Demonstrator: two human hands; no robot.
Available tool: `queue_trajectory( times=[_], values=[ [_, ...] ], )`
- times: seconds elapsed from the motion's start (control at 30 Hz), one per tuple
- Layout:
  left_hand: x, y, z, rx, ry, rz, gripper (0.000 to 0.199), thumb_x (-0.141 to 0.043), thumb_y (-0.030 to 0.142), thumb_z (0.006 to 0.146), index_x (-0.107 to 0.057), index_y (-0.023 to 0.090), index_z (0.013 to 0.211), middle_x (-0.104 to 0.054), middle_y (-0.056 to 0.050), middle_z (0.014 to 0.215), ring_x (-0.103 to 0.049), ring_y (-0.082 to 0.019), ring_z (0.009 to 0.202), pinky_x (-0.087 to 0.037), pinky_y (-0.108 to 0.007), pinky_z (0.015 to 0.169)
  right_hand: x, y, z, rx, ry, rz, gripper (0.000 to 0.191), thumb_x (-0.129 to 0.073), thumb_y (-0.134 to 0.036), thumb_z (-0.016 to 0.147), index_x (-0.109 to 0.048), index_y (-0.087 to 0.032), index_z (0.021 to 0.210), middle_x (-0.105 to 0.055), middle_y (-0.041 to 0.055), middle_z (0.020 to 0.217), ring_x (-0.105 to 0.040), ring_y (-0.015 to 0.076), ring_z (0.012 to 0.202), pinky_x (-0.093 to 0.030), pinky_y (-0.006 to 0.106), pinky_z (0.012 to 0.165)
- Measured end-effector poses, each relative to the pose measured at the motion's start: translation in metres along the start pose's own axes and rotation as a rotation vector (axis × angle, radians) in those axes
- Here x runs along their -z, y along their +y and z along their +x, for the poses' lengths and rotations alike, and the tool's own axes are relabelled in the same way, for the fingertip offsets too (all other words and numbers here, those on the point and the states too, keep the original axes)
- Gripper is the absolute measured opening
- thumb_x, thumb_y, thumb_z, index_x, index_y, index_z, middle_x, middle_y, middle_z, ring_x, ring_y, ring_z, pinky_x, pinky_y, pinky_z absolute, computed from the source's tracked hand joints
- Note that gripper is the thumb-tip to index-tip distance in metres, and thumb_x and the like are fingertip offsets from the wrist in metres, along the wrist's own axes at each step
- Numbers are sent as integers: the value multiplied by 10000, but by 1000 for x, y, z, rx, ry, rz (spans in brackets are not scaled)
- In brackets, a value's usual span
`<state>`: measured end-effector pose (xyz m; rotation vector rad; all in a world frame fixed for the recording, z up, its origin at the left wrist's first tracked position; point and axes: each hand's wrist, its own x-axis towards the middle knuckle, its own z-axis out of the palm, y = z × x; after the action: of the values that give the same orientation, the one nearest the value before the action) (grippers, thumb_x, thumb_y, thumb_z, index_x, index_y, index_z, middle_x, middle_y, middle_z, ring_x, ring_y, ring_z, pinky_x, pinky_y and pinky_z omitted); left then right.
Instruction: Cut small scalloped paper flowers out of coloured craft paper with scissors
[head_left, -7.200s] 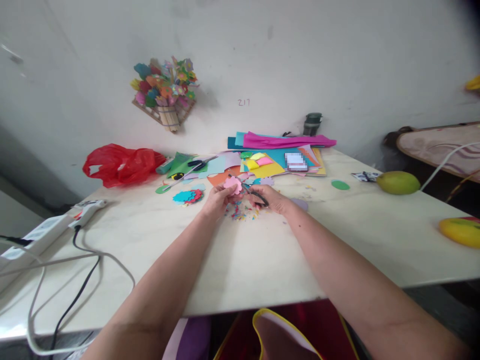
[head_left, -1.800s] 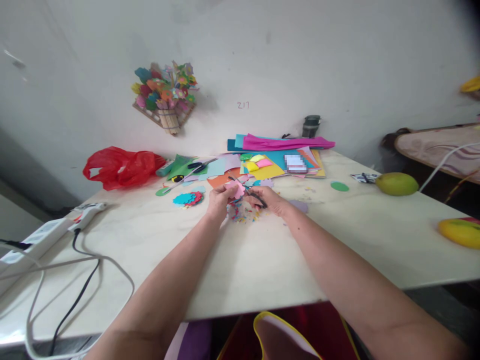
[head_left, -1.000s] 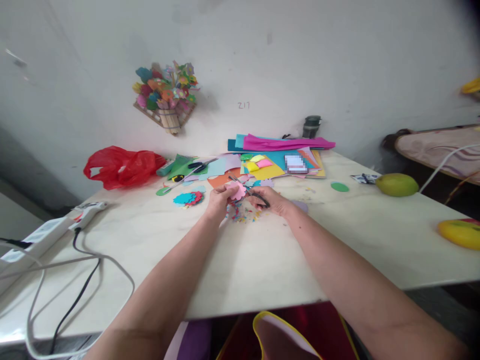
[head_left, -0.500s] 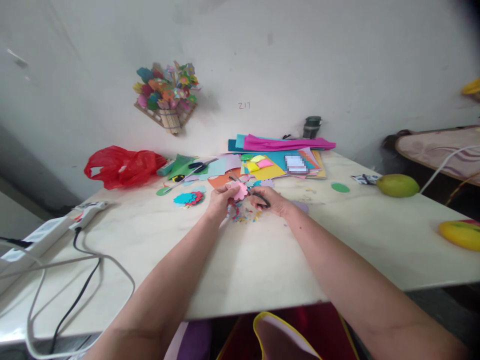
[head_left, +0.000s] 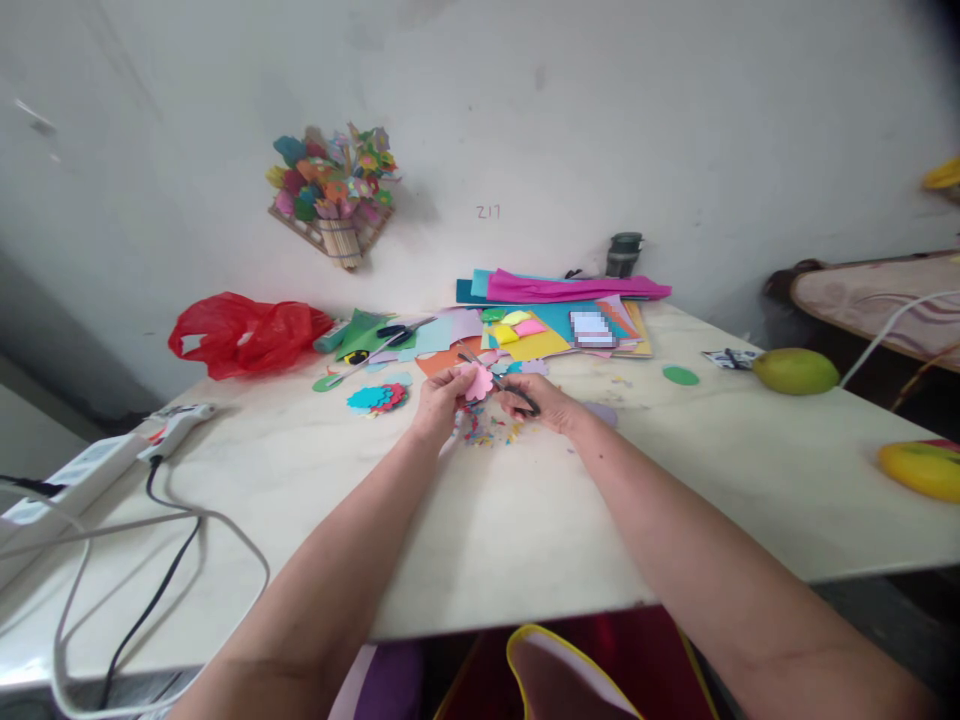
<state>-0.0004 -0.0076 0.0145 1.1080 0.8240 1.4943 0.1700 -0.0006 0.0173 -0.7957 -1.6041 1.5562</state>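
Between the fingers of my left hand [head_left: 441, 398] is a pink paper flower [head_left: 476, 382] with a scalloped edge. My right hand [head_left: 541, 402] grips black-handled scissors [head_left: 525, 398], whose blades lie at the flower's right edge. Small coloured paper scraps [head_left: 484, 430] are scattered on the table under my hands. To the left lies a pile of blue and red scalloped paper pieces [head_left: 375, 398]. A purple paper piece [head_left: 602, 414] is partly hidden behind my right wrist.
Coloured sheets [head_left: 547, 335], a second pair of scissors [head_left: 401, 332] and a red plastic bag [head_left: 244, 335] lie at the back of the marble-patterned table [head_left: 510, 540]. A power strip [head_left: 82, 475] with cables is at left; a green mango [head_left: 795, 371] is at right.
The pink flower has turned and shifted very slightly in my left hand. Both hands stay in nearly the same place.
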Motion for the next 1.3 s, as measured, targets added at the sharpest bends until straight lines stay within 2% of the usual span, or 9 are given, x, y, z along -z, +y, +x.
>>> queue_trajectory(
  times=[0.37, 0.57, 1.0, 1.3],
  values=[
    [0, 0, 0, -9, -13, -25, 310, -811, 370, 574, -604, 144, 616, -570, 10, 550, -491, -77, 491, -355, -207, 481, -1, -2, -2, -14, 13, -9, 351, -762, -406, 619, -596, -133, 764, -492, -53, 528, -398, 50, 431, -248, 187, 385],
    [0, 0, -1, 10, 14, -29, 321, -809, 370, 568, -578, 148, 582, -539, 22, 523, -475, -73, 469, -352, -210, 472, 0, 2, 0, 0, 12, -60, 356, -744, -432, 643, -582, -135, 755, -488, -50, 533, -390, 44, 421, -230, 183, 389],
    [0, 2, -1, 42, 18, -31, 348, -820, 376, 546, -573, 132, 558, -571, 0, 543, -527, -86, 508, -417, -215, 514, -3, 2, 2, 27, 47, -69, 295, -741, -360, 636, -542, -151, 697, -481, -60, 501, -387, 46, 412, -257, 183, 399],
    [-1, 3, -2, 41, 7, -35, 339, -814, 368, 558, -574, 129, 542, -566, -1, 535, -515, -80, 502, -400, -209, 508, -5, 4, 4, 65, 72, -96, 286, -765, -322, 613, -556, -141, 690, -484, -58, 493, -380, 46, 406, -256, 195, 400]
  ],
)
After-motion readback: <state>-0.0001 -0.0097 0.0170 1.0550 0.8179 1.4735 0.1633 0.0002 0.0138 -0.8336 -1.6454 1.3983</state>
